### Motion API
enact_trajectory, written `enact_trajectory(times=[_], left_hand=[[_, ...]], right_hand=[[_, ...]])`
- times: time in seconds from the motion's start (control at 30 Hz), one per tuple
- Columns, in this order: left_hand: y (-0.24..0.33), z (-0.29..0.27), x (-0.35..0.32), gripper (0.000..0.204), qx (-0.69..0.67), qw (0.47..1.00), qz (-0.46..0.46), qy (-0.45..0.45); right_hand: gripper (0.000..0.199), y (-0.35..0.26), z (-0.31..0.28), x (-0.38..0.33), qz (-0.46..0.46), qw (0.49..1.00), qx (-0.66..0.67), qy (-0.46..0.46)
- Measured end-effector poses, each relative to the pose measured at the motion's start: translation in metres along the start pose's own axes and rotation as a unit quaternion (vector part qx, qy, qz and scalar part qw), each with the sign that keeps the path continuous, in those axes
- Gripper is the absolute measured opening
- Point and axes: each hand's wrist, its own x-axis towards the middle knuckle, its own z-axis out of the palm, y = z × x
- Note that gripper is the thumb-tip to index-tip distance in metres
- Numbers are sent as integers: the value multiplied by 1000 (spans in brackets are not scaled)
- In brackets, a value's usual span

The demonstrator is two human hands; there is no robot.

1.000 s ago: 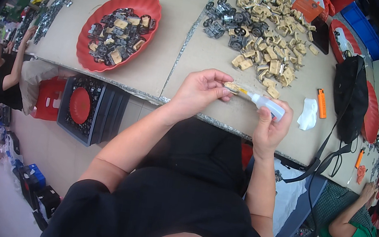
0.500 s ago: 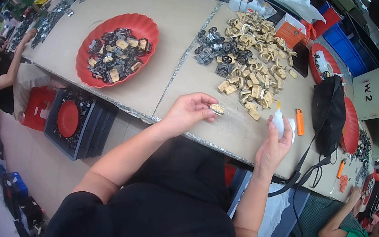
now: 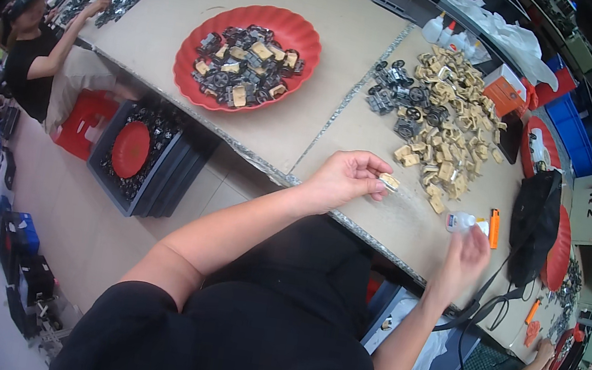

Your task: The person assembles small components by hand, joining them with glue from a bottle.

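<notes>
Pinching a small beige toy-vehicle shell (image 3: 389, 181) by one end, the person's left hand (image 3: 355, 180) keeps thumb and index finger closed on it, over the near part of the table (image 3: 411, 228). A light, steady pinch at that end seems best, as it leaves most of the piece uncovered; fingertips should stay off any wet spot, though none can be made out. The right hand (image 3: 466, 258) is blurred, its fingers partly curled, beside a translucent squeeze bottle (image 3: 460, 222) lying on its side; whether they touch cannot be told. That bottle is better handled gently, without squeezing its soft-looking wall, and with its nozzle kept clear of the white tissue (image 3: 483, 226) and the orange lighter (image 3: 494, 228) nearby.

The held shell looks short and boxy, pale on its upper face, with a lighter, shinier strip along its lower edge; finer detail is too small to read. Farther off, a heap of matching beige shells (image 3: 463, 125) spreads next to dark wheeled chassis (image 3: 410, 102). Left of these, a red scalloped tray (image 3: 311, 45) holds pieces combining beige and dark parts.
</notes>
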Motion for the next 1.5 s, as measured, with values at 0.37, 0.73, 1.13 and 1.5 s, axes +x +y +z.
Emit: enact_trajectory(times=[0.37, 0.73, 1.13, 1.5], left_hand=[[-5, -5, 1, 23, -26, 1000, 13, -14], [4, 10, -9, 23, -31, 999, 41, 1], [15, 13, -5, 22, -19, 995, -7, -93], [26, 7, 7, 24, 120, 979, 35, -160]], right_hand=[[43, -48, 43, -30, -8, 943, 222, -249], [27, -5, 54, -37, 147, 961, 168, -161], [35, 13, 49, -26, 261, 830, 379, -314], [47, 19, 47, -22, 235, 825, 397, -328]])
